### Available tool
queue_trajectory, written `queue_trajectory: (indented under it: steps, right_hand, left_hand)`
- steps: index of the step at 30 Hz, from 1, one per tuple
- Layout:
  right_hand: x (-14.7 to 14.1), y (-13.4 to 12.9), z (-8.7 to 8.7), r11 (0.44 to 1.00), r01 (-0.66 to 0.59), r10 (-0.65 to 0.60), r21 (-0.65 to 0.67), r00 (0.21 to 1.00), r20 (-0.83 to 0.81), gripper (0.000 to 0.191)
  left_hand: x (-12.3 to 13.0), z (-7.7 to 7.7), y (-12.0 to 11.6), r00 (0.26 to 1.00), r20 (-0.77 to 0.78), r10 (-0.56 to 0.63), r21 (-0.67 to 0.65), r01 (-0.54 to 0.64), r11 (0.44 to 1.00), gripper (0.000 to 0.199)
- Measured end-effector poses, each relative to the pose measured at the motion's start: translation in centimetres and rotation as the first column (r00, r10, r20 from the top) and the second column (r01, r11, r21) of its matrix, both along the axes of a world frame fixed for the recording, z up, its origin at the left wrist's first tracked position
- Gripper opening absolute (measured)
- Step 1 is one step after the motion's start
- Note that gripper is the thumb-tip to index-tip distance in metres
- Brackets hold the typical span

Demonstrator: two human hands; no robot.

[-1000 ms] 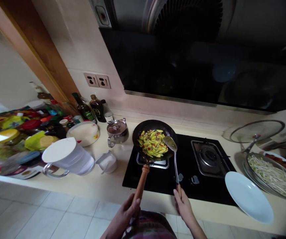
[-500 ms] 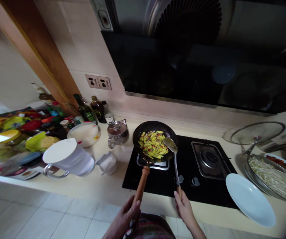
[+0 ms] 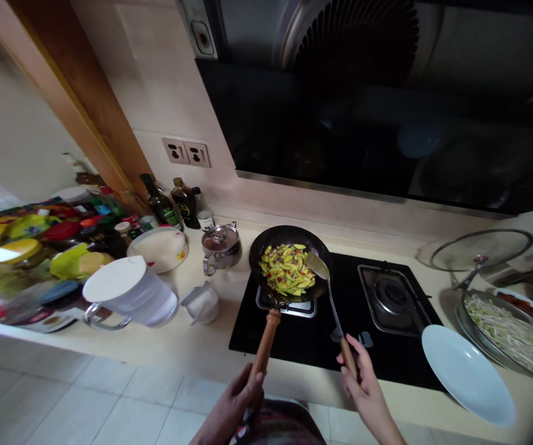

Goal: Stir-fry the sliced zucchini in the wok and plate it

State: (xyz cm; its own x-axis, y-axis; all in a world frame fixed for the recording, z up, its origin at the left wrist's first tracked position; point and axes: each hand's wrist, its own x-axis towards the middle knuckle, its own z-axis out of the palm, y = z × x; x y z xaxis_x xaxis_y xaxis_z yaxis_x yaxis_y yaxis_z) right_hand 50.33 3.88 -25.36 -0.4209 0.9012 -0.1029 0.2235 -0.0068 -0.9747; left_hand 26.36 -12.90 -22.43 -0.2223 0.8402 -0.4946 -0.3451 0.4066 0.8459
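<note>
My left hand (image 3: 243, 392) is closed round the wooden handle of a black wok (image 3: 258, 242), which sits on the left burner. In the wok lie sliced green-yellow vegetables (image 3: 287, 272) with red bits. My right hand (image 3: 362, 377) grips the wooden handle of a metal spatula (image 3: 336, 309). The spatula's broad head rests at the right side of the wok, touching or just beside the food; which of the two I cannot tell.
A white oval plate (image 3: 468, 374) overhangs the hob's right side, near a bowl of bean sprouts (image 3: 510, 334). Leftward stand a sugar-like white container (image 3: 201, 304), a water pitcher (image 3: 130, 293), a steel pot (image 3: 222, 247) and several bottles (image 3: 185, 204). The range hood (image 3: 363, 136) hangs above.
My right hand has moved right and slightly up, so the spatula handle slants more. Its head stays at the wok's right side. My left hand keeps its hold on the wok handle.
</note>
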Motion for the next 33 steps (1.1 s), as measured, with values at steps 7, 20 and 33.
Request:
queue_trajectory:
  steps: [7, 20, 33]
  right_hand:
    - [-0.9, 3.6, 13.3, 0.882, -0.467, 0.455, 0.065, 0.807, -0.376, 0.090]
    - [-11.3, 14.4, 24.0, 0.763, -0.316, -0.094, 0.565, 0.809, 0.580, 0.022]
    - [-12.8, 12.7, 22.1, 0.671, -0.508, 0.165, 0.540, 0.813, 0.559, 0.020]
  left_hand:
    - [0.0, -0.3, 0.6, 0.984, 0.176, 0.020, 0.025, -0.025, 0.999, 0.053]
    - [0.1, -0.7, 1.3, 0.985, 0.175, -0.009, -0.006, 0.010, 1.000, 0.058]
    - [0.0, -1.2, 1.4, 0.982, 0.189, -0.017, 0.021, 0.013, 1.000, 0.055]
